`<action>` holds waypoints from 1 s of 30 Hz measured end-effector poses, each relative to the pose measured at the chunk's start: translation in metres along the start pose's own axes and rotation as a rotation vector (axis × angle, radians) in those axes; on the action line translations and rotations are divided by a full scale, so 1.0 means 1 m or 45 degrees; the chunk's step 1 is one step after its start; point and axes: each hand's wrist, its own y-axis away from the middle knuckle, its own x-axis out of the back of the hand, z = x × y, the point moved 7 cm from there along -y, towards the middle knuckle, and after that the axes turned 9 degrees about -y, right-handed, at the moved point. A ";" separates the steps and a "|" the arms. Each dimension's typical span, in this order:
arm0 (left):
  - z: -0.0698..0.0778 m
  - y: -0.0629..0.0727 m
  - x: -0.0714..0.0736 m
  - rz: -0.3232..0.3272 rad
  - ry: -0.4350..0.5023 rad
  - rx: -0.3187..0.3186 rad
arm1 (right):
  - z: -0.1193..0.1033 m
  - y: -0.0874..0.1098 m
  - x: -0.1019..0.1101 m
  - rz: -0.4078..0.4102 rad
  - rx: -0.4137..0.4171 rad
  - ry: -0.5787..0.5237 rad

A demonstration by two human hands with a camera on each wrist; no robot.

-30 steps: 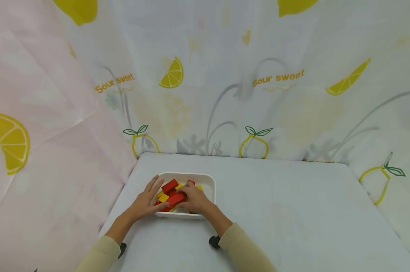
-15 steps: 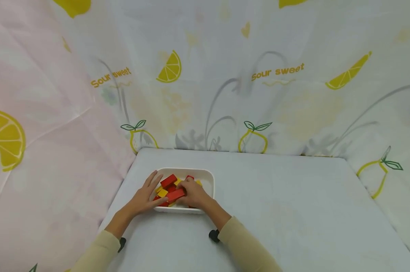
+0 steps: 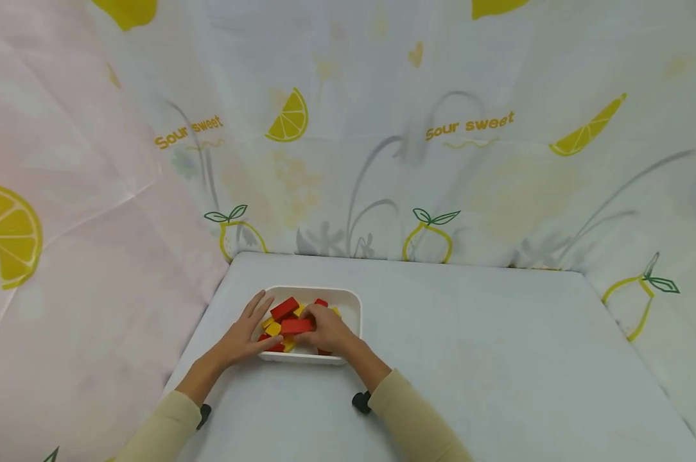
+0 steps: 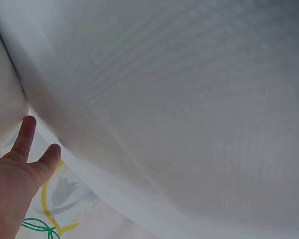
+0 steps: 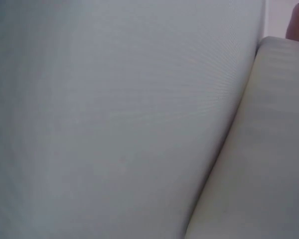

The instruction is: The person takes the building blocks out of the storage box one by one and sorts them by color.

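Observation:
A white tray (image 3: 352, 314) holding red and yellow blocks stands on the table in the head view. My right hand (image 3: 332, 332) reaches into it from the right and pinches the right end of a red block (image 3: 295, 326). My left hand (image 3: 239, 337) lies over the tray's left side with its fingers spread straight, the thumb near the lower left blocks. Another red block (image 3: 284, 309) lies behind the held one, and a yellow block (image 3: 273, 329) is just left of it. The left wrist view shows part of the left hand (image 4: 10, 194).
The tray sits toward the back left of the white-covered table (image 3: 487, 359). A lemon-printed curtain (image 3: 371, 128) hangs along the table's back and sides. Black wrist cameras are strapped under both forearms. In the right wrist view the tray's outer wall (image 5: 254, 149) fills the right side.
The red block in my right hand has turned from a slant to nearly level. The left hand keeps its place at the tray's left side. The head view has shifted slightly.

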 end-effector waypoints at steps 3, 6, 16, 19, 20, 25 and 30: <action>0.000 0.001 -0.004 -0.030 0.002 0.005 | 0.004 0.001 -0.001 0.004 -0.032 -0.026; 0.000 0.002 -0.005 -0.034 0.007 0.011 | 0.006 0.002 -0.002 0.006 -0.019 -0.043; 0.000 0.000 -0.001 -0.024 0.037 -0.018 | -0.004 -0.001 0.000 0.007 0.111 0.028; 0.000 0.000 -0.001 -0.039 0.043 -0.012 | -0.002 0.001 -0.001 0.004 0.093 0.010; 0.001 0.001 -0.002 -0.044 0.047 -0.010 | -0.001 0.001 -0.001 0.002 0.091 0.001; -0.002 -0.001 0.001 -0.035 0.036 -0.004 | -0.004 -0.002 0.003 0.021 0.114 -0.016; 0.001 -0.004 0.003 -0.069 0.042 0.000 | -0.001 -0.005 0.009 0.054 0.075 -0.076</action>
